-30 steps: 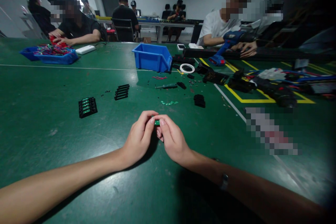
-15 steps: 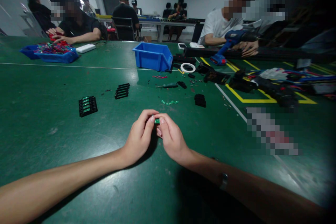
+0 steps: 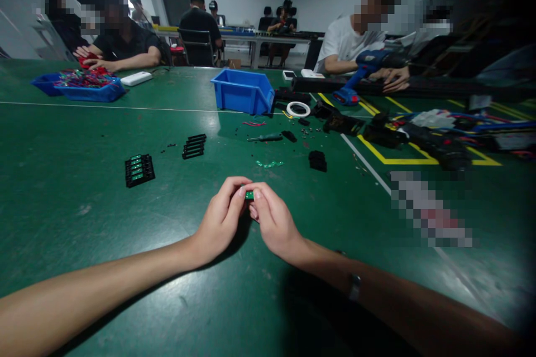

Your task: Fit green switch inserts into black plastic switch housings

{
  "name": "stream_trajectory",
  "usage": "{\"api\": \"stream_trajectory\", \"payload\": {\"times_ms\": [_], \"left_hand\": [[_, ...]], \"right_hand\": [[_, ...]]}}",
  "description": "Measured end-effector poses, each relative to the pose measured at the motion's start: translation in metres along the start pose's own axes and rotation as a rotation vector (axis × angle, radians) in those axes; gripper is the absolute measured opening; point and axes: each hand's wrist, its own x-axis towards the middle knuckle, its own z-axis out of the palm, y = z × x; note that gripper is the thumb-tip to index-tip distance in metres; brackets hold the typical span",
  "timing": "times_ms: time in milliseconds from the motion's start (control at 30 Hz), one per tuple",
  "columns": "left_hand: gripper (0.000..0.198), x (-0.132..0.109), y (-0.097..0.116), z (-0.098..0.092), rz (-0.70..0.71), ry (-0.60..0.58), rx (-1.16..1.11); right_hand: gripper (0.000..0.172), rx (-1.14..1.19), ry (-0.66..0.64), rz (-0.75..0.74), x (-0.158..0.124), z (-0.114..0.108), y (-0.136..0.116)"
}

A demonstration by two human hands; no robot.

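While both wrists rest on the green matte surface (image 3: 84, 139), the left hand (image 3: 220, 220) and right hand (image 3: 274, 223) share a fingertip grip on a small green flat part (image 3: 249, 194).

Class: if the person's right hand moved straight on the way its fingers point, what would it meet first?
The small green part, pinched between the right hand and the left hand. The left fingers lie just beyond it, though depth is unclear.

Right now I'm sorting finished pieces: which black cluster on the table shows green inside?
The leftmost black cluster, with green strips showing in its slots. The middle cluster and the right-hand cluster near the white line look all black.
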Motion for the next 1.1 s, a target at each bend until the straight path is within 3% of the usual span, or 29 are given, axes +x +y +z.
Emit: {"api": "stream_trajectory", "payload": {"times_ms": [733,1100], "left_hand": [[0.027,-0.002,0.001,0.008,0.090,0.091,0.067],[0.026,0.001,0.001,0.009,0.045,0.084,0.017]], "right_hand": [[0.030,-0.033,0.122,-0.022,0.001,0.011,0.003],[0.032,-0.038,0.144,-0.024,0.003,0.013,0.003]]}}
